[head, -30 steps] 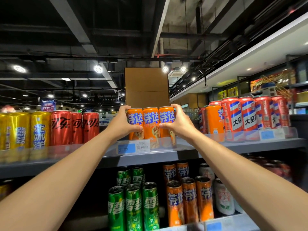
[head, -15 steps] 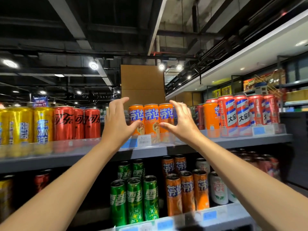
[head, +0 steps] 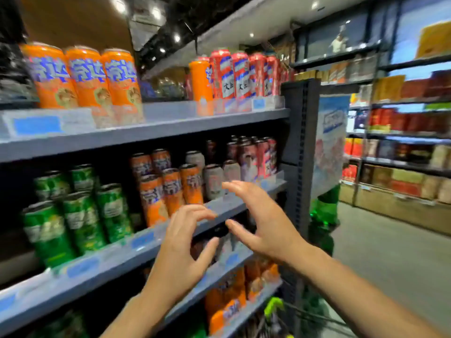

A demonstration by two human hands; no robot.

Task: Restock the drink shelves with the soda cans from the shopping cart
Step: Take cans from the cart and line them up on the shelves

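Observation:
Three tall orange soda cans [head: 87, 78] stand side by side on the top shelf [head: 151, 129] at the upper left. Both hands are empty and hang in front of the middle shelf [head: 136, 250]. My left hand [head: 181, 250] has its fingers loosely curved and holds nothing. My right hand [head: 262, 222] is spread, fingers pointing left, a little above and right of the left one. A green handle of the shopping cart [head: 273, 307] shows at the bottom, below the hands.
Green cans [head: 80, 211] and orange cans [head: 170, 191] fill the middle shelf, red-and-white cans [head: 241, 74] the top right. A dark shelf upright [head: 301, 167] ends the unit. An aisle floor [head: 390, 252] and more shelving [head: 402, 142] lie to the right.
Both hands let go of the three orange cans on the top shelf and dropped to the middle shelf level. The view swung right and down, bringing the aisle into sight.

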